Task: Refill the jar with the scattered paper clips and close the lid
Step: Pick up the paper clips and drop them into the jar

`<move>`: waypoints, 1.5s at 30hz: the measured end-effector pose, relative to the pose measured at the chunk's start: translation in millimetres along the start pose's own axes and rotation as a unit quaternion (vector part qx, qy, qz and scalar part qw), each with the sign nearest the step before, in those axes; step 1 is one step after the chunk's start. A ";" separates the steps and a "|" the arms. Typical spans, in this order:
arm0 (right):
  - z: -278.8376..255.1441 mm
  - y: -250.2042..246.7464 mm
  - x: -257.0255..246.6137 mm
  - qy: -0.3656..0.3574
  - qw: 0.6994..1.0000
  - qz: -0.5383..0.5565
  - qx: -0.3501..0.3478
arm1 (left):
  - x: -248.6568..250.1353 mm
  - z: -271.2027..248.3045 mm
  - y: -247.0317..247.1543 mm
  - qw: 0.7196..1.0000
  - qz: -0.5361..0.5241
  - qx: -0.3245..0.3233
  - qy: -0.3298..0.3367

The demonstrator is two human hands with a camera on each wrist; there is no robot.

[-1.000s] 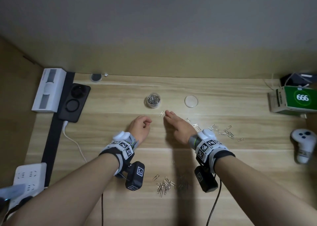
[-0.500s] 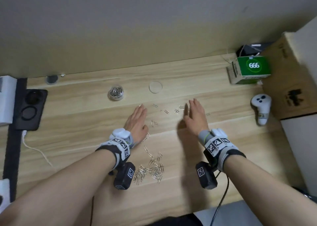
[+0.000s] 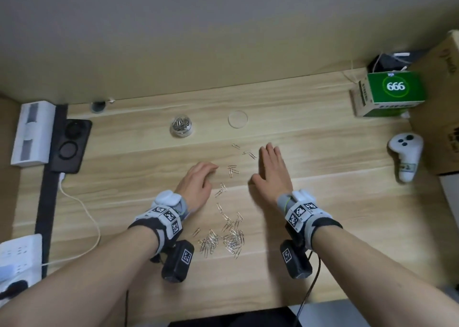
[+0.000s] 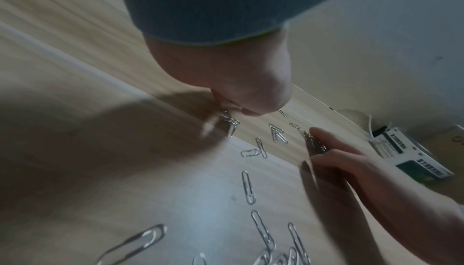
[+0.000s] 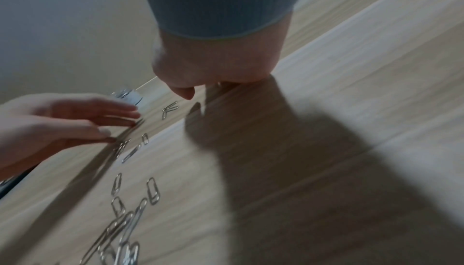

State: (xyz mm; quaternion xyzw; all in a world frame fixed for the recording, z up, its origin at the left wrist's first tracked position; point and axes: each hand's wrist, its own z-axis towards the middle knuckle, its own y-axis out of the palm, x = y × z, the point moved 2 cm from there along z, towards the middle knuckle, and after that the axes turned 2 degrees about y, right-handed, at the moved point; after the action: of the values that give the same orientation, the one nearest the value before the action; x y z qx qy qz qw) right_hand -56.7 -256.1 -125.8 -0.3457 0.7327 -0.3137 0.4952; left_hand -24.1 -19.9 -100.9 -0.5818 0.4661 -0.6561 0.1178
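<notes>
A small clear jar (image 3: 181, 128) holding some paper clips stands open at the back of the wooden table; it also shows in the right wrist view (image 5: 128, 95). Its round clear lid (image 3: 238, 119) lies flat to its right. A heap of paper clips (image 3: 223, 242) lies between my wrists, and loose clips (image 3: 232, 170) trail up between my hands. My left hand (image 3: 198, 180) rests on the table with fingers loosely bent, touching clips (image 4: 229, 122). My right hand (image 3: 272, 170) lies flat with straight fingers, clips bunched against its fingertips (image 4: 314, 142). Neither hand holds anything.
A green box marked 666 (image 3: 395, 91) and a cardboard box (image 3: 442, 128) stand at the back right, a white controller (image 3: 407, 158) in front of them. On the left are a black charging pad (image 3: 70, 145), white power strips (image 3: 33, 133) and a white cable (image 3: 82, 210).
My hands have come closer together across the table and loose clips now lie gathered between them. My left fingers have bent a little. The view has also swung.
</notes>
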 end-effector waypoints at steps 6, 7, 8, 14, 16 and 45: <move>-26.4 -1.3 -3.1 -0.071 0.985 0.146 -0.060 | 7.7 34.4 10.3 0.999 0.017 0.001 -0.030; -32.4 -3.7 5.1 -0.063 0.983 0.164 -0.058 | 12.4 43.2 20.0 1.000 0.014 -0.005 -0.023; -35.2 -7.4 10.8 -0.053 0.982 0.178 -0.045 | 16.4 51.8 24.0 1.000 0.019 -0.013 -0.017; -36.8 -34.4 57.8 0.021 0.980 0.199 0.018 | 33.8 70.7 53.3 0.993 0.068 -0.078 0.060; -30.2 -38.3 58.7 0.020 0.983 0.182 0.009 | 34.5 61.7 57.5 0.991 0.066 -0.087 0.080; -125.3 50.8 -31.6 -0.091 0.991 0.079 -0.063 | -18.9 -55.1 13.6 0.999 0.014 -0.018 -0.032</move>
State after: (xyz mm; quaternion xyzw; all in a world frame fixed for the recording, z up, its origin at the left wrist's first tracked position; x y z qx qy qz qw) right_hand -176.2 -187.0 -111.2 -0.3444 0.7278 -0.1940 0.5604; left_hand -71.9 12.1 -117.2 -0.5978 0.4817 -0.6273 0.1309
